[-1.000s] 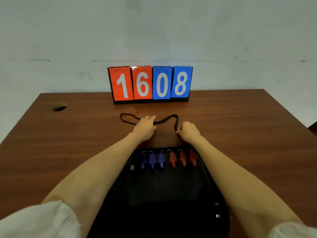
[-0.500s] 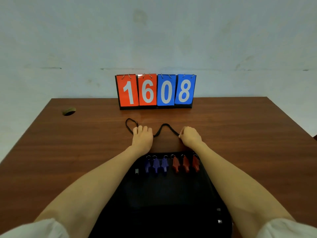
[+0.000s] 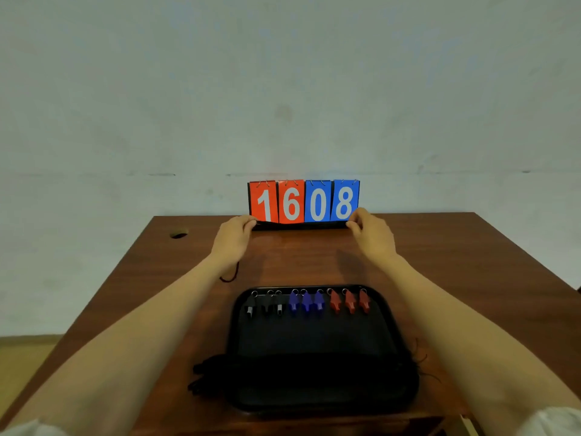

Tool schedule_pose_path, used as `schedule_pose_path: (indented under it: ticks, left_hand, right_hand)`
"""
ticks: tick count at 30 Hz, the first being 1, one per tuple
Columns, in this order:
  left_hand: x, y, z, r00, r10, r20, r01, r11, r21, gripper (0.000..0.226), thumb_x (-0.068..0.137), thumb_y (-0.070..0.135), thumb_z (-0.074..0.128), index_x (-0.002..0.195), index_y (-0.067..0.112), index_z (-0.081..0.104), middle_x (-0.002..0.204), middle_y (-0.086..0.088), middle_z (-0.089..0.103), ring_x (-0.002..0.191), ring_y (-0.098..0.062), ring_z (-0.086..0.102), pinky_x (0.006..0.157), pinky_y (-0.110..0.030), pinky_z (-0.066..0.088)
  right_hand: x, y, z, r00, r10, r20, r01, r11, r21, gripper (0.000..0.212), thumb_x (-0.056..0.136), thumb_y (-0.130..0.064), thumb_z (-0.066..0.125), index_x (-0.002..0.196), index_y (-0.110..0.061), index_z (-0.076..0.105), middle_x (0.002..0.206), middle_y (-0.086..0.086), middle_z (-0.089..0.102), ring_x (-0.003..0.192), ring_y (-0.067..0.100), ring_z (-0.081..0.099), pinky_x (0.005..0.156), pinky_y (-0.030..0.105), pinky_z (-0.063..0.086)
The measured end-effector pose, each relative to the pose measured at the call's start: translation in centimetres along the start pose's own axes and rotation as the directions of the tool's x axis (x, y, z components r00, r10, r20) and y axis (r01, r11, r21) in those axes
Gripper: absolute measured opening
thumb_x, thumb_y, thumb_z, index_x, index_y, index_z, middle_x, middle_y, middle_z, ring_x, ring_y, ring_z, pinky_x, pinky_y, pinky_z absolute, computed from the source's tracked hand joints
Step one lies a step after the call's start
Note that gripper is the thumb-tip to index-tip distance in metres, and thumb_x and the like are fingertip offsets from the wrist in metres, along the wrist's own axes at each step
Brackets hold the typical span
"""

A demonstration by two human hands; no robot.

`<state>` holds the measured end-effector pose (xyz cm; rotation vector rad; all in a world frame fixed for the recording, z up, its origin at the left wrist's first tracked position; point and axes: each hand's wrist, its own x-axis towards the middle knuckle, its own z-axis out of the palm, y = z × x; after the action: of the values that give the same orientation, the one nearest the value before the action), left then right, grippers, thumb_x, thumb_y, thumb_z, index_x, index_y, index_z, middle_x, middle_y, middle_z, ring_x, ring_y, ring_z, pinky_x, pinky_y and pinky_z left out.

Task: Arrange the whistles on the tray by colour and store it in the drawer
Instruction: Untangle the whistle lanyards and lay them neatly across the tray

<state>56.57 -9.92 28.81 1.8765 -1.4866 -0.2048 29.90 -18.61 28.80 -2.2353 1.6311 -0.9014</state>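
At the far edge of the table (image 3: 440,278), against the pale wall: a flip scoreboard (image 3: 304,202) reading 1608 (two red cards, two blue). Left hand (image 3: 234,239) at its lower left corner, right hand (image 3: 371,234) at its lower right corner, fingers closed on the dark base from both ends, hands well apart. Nearer the body, centred between the forearms: a black tray (image 3: 396,335) flat on the wood. Along its far rim, a single row of whistles sorted by colour: three black whistles (image 3: 266,306) on the left, three blue whistles (image 3: 306,303) in the middle, three red whistles (image 3: 349,302) on the right, key rings pointing away. Dark cords (image 3: 204,372) bunched at the tray's near left corner, spilling over the rim. Thin dark loop of cord (image 3: 231,275) on the table just beside the left wrist. Round cable hole (image 3: 179,235) at far left of the table.
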Motion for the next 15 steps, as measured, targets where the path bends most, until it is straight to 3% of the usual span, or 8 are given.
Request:
schedule_pose_path:
  ticks: [3,8,11,15]
  left_hand:
    - [-2.4,0.8,-2.7,1.0,0.018,0.017,-0.016,0.996,-0.086,0.03,0.1,0.025,0.043,0.123,0.011,0.056,0.103,-0.003,0.062,0.094,-0.021,0.058,0.079,-0.028,0.04]
    - [-5.8,1.4,-5.9,0.999,0.031,-0.011,-0.032,0.988,-0.152,0.02,0.093,0.027,0.056,0.1,0.011,0.066,0.086,0.003,0.061,0.085,-0.015,0.054,0.068,-0.022,0.037]
    - [-7.6,1.1,-7.4,1.0,-0.004,0.02,0.009,0.97,-0.243,0.021,0.09,0.033,0.061,0.092,0.014,0.069,0.083,0.001,0.064,0.085,-0.015,0.055,0.073,-0.022,0.04]
    - [-9.8,0.3,-8.3,0.997,-0.061,0.041,0.069,0.96,-0.271,0.027,0.089,0.035,0.062,0.102,0.014,0.072,0.097,0.003,0.066,0.096,-0.012,0.057,0.087,-0.025,0.038]
  right_hand:
    - [-1.4,-1.1,-2.4,0.999,-0.014,-0.053,0.017,0.998,0.059,0.017,0.095,-0.026,0.055,0.096,-0.011,0.065,0.086,0.005,0.069,0.077,0.023,0.063,0.069,0.034,0.049]
    - [-4.1,-2.1,-5.6,0.986,-0.095,-0.137,0.102,0.994,0.047,0.021,0.097,-0.015,0.05,0.107,-0.007,0.067,0.095,0.01,0.072,0.081,0.026,0.065,0.071,0.034,0.05]
    - [-5.8,-2.0,-7.2,0.98,-0.093,-0.174,0.099,0.995,0.024,0.022,0.098,-0.017,0.048,0.111,-0.007,0.064,0.098,0.01,0.073,0.089,0.028,0.067,0.078,0.041,0.054]
    - [-8.0,-1.1,-8.5,0.985,-0.042,-0.168,0.033,0.998,-0.057,0.024,0.097,-0.029,0.05,0.096,-0.008,0.063,0.083,0.006,0.071,0.077,0.026,0.065,0.069,0.037,0.052]
